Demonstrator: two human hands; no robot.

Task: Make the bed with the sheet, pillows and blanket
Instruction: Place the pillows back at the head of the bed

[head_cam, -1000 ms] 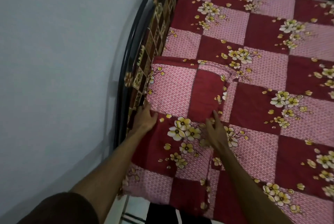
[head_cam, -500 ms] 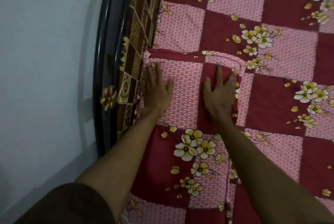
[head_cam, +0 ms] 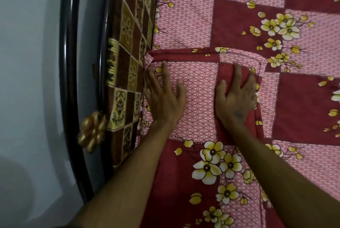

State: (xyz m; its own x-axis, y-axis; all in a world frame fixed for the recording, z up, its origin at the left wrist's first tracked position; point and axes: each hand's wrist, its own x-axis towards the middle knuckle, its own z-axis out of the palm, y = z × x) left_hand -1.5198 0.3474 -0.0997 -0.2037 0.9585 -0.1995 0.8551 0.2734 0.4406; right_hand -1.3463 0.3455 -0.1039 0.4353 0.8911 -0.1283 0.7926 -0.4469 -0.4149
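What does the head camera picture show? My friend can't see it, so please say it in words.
Two hands press flat on a folded red-and-pink flowered pillow lying on a matching sheet: the left hand near the bed's edge, the right hand beside it. A patterned mattress side and dark metal bed frame stand to the left.

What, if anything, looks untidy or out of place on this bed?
Nothing stands out. The pillow lies flat and square by the headboard, with the left hand and right hand flat on it.
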